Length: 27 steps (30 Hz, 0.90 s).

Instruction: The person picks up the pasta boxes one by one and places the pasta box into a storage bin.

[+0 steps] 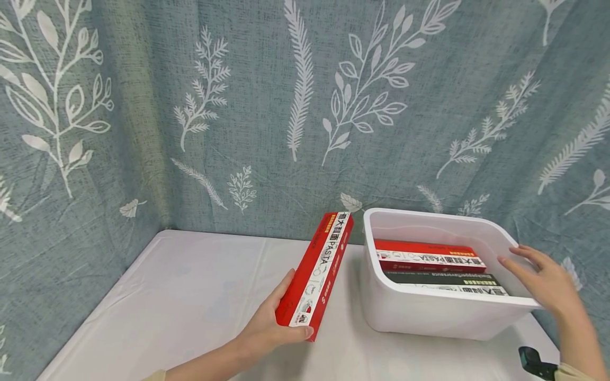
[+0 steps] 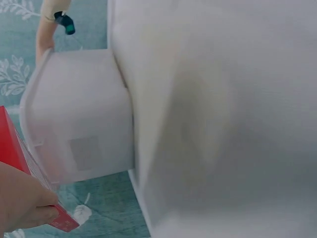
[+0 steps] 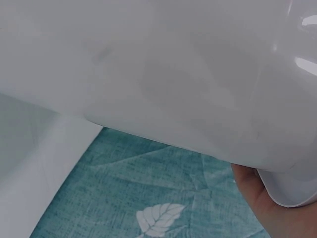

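Note:
My left hand (image 1: 269, 323) grips the lower end of a red pasta box (image 1: 316, 270), thumb on the near side and fingers behind. The box is tilted, raised above the table just left of a white plastic bin (image 1: 443, 317). In the left wrist view, the red box (image 2: 11, 141) is partly cut off by the frame edge. My right hand (image 1: 548, 278) holds the bin's right rim, fingers over the edge. The right wrist view has that hand (image 3: 270, 206) around the rim's corner. Inside the bin lie another red pasta box (image 1: 429, 256) and a dark pasta box (image 1: 445, 280), side by side.
The bin stands on a white-covered table (image 1: 200, 286), near its right side. A blue-green curtain (image 1: 267, 116) with white leaf prints hangs behind and at both sides. A dark strap-like device (image 1: 536, 362) is at the right wrist.

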Each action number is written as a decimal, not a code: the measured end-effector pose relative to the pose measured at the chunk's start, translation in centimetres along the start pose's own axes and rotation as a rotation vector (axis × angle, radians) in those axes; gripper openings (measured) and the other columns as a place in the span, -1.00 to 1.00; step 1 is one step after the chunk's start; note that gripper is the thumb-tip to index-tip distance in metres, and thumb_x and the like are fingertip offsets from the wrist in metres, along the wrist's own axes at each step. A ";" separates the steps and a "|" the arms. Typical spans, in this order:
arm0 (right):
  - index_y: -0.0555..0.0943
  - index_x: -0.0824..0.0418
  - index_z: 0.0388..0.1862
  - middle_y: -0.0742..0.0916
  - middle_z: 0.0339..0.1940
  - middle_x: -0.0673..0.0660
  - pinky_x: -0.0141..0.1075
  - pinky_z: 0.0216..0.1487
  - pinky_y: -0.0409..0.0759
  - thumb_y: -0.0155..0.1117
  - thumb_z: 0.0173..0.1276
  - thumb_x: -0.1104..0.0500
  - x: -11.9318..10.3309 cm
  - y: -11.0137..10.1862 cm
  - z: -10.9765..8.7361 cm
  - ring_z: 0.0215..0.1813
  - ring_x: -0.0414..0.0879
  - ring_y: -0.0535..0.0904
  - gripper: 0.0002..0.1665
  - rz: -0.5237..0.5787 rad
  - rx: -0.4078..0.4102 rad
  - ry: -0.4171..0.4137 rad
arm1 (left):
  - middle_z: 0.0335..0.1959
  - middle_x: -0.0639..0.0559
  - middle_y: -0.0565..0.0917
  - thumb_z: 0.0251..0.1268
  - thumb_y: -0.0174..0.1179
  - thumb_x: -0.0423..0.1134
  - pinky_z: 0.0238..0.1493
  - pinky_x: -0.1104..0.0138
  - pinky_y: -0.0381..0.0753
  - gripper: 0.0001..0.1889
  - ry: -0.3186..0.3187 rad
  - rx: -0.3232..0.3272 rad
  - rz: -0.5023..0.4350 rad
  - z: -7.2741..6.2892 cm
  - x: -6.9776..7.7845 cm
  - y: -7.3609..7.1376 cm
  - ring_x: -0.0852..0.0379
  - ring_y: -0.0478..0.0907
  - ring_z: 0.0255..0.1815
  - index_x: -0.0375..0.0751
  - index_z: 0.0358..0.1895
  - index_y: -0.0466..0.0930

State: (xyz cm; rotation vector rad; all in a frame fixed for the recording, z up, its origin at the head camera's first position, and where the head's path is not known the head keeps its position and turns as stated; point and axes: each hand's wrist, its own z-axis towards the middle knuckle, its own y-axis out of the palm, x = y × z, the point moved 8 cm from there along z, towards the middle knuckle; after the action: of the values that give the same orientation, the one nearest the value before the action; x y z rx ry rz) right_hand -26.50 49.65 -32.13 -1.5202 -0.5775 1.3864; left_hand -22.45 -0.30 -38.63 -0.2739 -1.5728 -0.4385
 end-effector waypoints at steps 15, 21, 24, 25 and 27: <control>0.19 0.47 0.43 0.12 0.45 0.57 0.52 0.08 0.09 0.01 0.41 -0.33 -0.1 -0.1 0.2 0.37 0.62 -0.04 0.00 0.003 0.001 -0.007 | 0.35 -0.23 0.28 0.07 0.27 -0.34 -0.04 0.21 0.62 -0.06 0.163 -0.061 -0.068 0.6 3.9 1.0 -0.04 0.31 0.23 -0.17 0.55 -0.02; 0.20 0.47 0.43 0.13 0.44 0.57 0.52 0.08 0.10 0.02 0.41 -0.33 -0.2 -0.1 0.2 0.37 0.62 -0.02 0.00 -0.004 0.005 -0.013 | 0.31 -0.21 0.32 0.08 0.26 -0.33 -0.06 0.20 0.63 -0.09 0.164 -0.082 -0.085 1.4 4.7 1.8 -0.02 0.33 0.22 -0.16 0.54 0.03; 0.21 0.47 0.43 0.14 0.44 0.58 0.52 0.08 0.11 0.02 0.41 -0.33 -0.1 -0.1 0.1 0.36 0.62 -0.02 0.00 -0.006 0.007 -0.006 | 0.30 -0.22 0.33 0.10 0.25 -0.32 -0.10 0.23 0.64 -0.11 0.182 -0.109 -0.085 1.9 5.2 2.1 -0.02 0.36 0.20 -0.22 0.54 0.02; 0.20 0.46 0.43 0.14 0.44 0.58 0.52 0.08 0.11 0.02 0.41 -0.33 0.0 0.0 0.1 0.36 0.62 -0.01 0.00 -0.006 0.007 -0.003 | 0.29 -0.23 0.34 0.11 0.24 -0.31 -0.11 0.24 0.64 -0.11 0.190 -0.121 -0.083 2.1 5.4 2.3 -0.02 0.37 0.19 -0.24 0.53 0.02; 0.20 0.46 0.43 0.13 0.44 0.58 0.52 0.08 0.11 0.02 0.41 -0.34 0.0 0.0 0.0 0.36 0.62 -0.01 0.00 -0.004 0.006 0.007 | 0.27 -0.24 0.35 0.12 0.24 -0.30 -0.11 0.24 0.64 -0.13 0.207 -0.145 -0.080 2.6 5.8 2.5 -0.02 0.38 0.18 -0.26 0.53 0.04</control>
State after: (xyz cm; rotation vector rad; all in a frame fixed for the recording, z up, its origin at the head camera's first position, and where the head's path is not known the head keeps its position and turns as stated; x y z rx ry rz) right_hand -26.52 49.71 -32.11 -1.5173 -0.5717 1.3780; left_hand -23.97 2.55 -32.65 -0.2685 -1.3551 -0.6251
